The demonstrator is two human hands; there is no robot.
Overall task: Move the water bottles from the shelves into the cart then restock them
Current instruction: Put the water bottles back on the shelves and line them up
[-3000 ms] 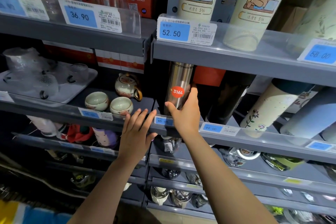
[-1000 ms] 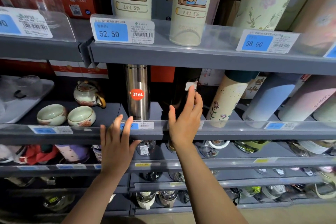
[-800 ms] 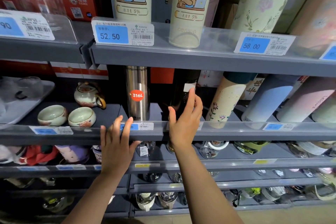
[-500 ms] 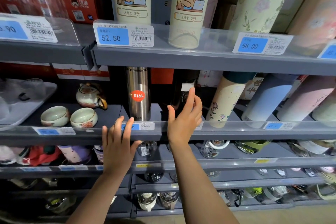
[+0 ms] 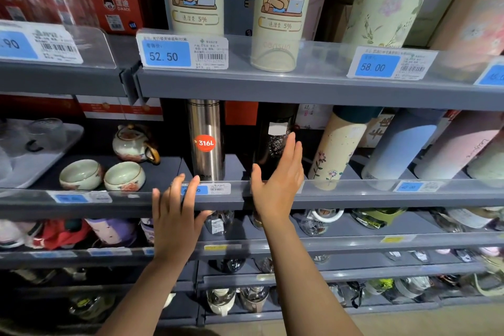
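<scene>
At the middle shelf (image 5: 354, 200), right hand (image 5: 278, 188) is raised against the black bottle (image 5: 272, 150): fingers straight and together, reaching up the bottle's front, thumb spread to the left side. Not a closed grasp; whether the fingertips actually touch the bottle I cannot tell. Black bottle stands upright behind the clear shelf lip, just right of the steel bottle (image 5: 206, 142) with the red 316L sticker.

Left hand (image 5: 176, 215) is released, fingers spread, hovering in front of the shelf edge below the steel bottle, fingertips over the price tag (image 5: 215, 189). It holds nothing.

Change over the last few seconds: three seconds ago the right hand was on the steel bottle; a second ago it had shifted to the black one, and since then it has hardly moved. Steel bottle stands square in its slot. Left hand has kept the same spot throughout.

Reading: steel bottle looks placed and done; attention now on seating or straightening the black bottle beside it. Likely the restock phase, though no cart is in view, so that is a judgement only.

Neighbours: floral cream bottle (image 5: 338, 150) leaning to the right, pale blue bottle (image 5: 401, 150) beyond it. Two cartoon bottles on the upper shelf (image 5: 300, 87). Teapot (image 5: 131, 143) and two small cups at left.
</scene>
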